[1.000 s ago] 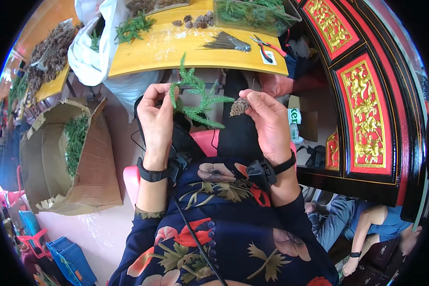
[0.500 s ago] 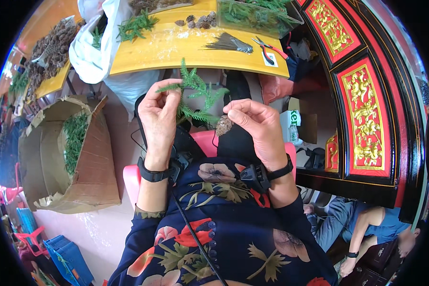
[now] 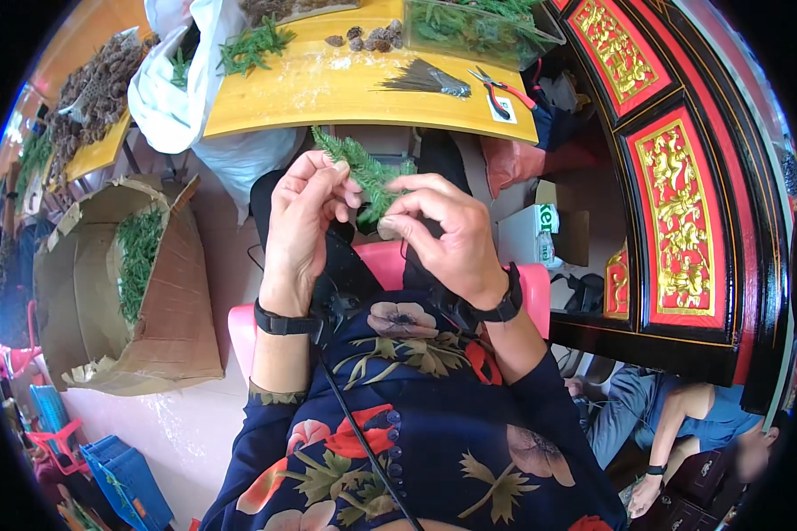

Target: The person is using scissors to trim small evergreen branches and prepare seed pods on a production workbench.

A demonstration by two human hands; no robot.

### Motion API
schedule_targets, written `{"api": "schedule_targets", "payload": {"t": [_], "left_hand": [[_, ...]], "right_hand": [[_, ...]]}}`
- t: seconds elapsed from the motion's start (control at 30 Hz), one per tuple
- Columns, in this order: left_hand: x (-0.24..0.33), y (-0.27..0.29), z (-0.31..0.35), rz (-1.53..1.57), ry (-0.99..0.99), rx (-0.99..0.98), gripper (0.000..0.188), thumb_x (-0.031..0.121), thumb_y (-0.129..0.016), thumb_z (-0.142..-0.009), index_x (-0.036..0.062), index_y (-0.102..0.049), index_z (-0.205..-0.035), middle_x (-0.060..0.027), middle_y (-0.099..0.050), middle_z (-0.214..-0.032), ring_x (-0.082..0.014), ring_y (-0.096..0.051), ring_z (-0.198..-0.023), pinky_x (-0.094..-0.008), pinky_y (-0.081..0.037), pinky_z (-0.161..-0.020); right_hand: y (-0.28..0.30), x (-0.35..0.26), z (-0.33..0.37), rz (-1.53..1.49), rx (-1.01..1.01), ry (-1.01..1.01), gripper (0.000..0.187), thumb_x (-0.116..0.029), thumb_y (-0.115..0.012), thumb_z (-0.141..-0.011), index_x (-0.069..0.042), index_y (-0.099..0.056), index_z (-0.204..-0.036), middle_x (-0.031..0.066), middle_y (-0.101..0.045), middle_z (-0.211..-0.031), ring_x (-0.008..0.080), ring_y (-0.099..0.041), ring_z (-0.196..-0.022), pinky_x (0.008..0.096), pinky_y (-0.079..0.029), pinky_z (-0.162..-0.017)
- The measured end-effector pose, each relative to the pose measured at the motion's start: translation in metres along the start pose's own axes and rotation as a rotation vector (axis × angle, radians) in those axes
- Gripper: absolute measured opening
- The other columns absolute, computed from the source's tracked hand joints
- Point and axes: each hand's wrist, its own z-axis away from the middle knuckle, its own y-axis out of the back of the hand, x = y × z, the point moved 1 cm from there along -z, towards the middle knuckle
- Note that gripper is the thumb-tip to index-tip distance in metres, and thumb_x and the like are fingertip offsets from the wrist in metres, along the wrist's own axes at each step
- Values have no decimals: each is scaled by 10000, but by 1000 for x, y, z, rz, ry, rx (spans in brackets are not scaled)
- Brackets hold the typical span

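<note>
A green artificial pine sprig (image 3: 360,166) is held up in front of my body, between both hands. Its left side is pinched in the fingers of my left hand (image 3: 303,217). Close against its right side, my right hand (image 3: 452,237) is closed, thumb and fingertips meeting at the sprig's lower part. A small brownish bit, perhaps the pine cone, shows at the right thumb tip; my fingers hide the rest. Ahead on the yellow table (image 3: 283,104) lie a bundle of thin dark wires (image 3: 427,80), red-handled pliers (image 3: 502,91) and several pine cones (image 3: 376,39).
A cardboard box (image 3: 181,310) with greenery stands at the left, near a white plastic bag (image 3: 173,106). A clear bin (image 3: 469,44) of sprigs is at the back. Carved red-and-gold panels (image 3: 682,221) line the right side. Another person's arm (image 3: 677,425) shows at lower right.
My right hand has moved left, bringing the wired pine cone to the sprig, where it is now mostly hidden. The sprig has turned, and the hands are closer together.
</note>
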Motion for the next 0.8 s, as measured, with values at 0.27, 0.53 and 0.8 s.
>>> {"api": "schedule_targets", "payload": {"t": [0.27,0.53,0.8], "left_hand": [[5,-1,1,-180,-74,41,154,68,-582,-890,13,-573,-1034,-10,-596,-733,-48,-538,-640,-159,-404,-575],[1,-1,4,-736,-353,60,302,94,-631,-876,1,-568,-1156,6,-594,-848,-40,-534,-797,-172,-401,-694],[2,-8,1,-136,-47,99,249,114,-661,-862,6,-624,-1084,-24,-641,-983,-39,-536,-803,-175,-419,-706]], "right_hand": [[4,26,10,-806,37,-487,39,-28,-644,-837,9,-647,-848,29,-612,-897,109,-580,-825,251,-458,-732],[1,36,18,-1242,-14,-641,145,-118,-596,-904,-9,-621,-995,28,-608,-905,106,-563,-840,276,-446,-787],[1,51,16,-1766,-3,-524,200,-187,-572,-918,-66,-595,-1076,75,-607,-1038,172,-581,-903,336,-431,-811]]}}
